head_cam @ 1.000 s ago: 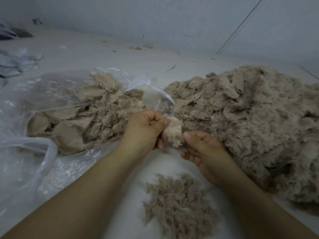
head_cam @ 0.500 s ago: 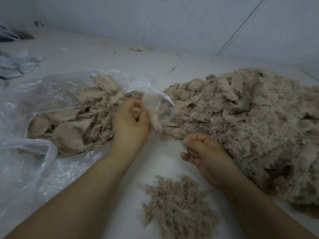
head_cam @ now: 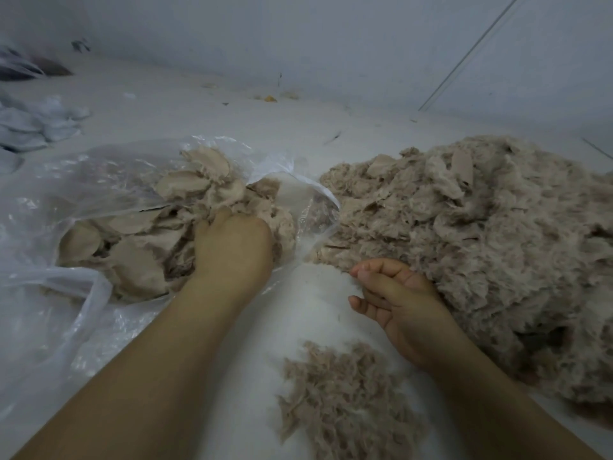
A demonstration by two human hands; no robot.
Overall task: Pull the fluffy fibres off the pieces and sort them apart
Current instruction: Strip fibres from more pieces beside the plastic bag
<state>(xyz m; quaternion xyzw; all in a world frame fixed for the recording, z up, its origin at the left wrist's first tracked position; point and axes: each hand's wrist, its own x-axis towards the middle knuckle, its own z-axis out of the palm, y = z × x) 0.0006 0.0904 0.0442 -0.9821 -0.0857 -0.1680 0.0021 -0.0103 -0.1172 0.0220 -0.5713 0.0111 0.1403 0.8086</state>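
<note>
My left hand (head_cam: pixel 232 250) reaches into the clear plastic bag (head_cam: pixel 83 180) and rests on the heap of flat, stripped beige pieces (head_cam: pixel 139 247). Its fingers are buried in the heap, so I cannot see whether they still hold the piece. My right hand (head_cam: pixel 394 293) hovers at the near edge of the big mound of fluffy pieces (head_cam: pixel 481 234), fingers loosely curled, thumb on top. Nothing plainly shows in it. A small pile of pulled-off fibres (head_cam: pixel 345 403) lies on the white surface below my right wrist.
The wall (head_cam: pixel 331 44) rises just behind the work surface, with small scraps (head_cam: pixel 270 98) along its foot. Pale crumpled bags or cloths (head_cam: pixel 36 124) lie at the far left. The plastic bag's handle loop (head_cam: pixel 96 293) sits beside my left forearm.
My left hand carried the stripped piece away from my right hand, leftwards and forward into the bag, and now lies on the heap. My right hand has stayed put.
</note>
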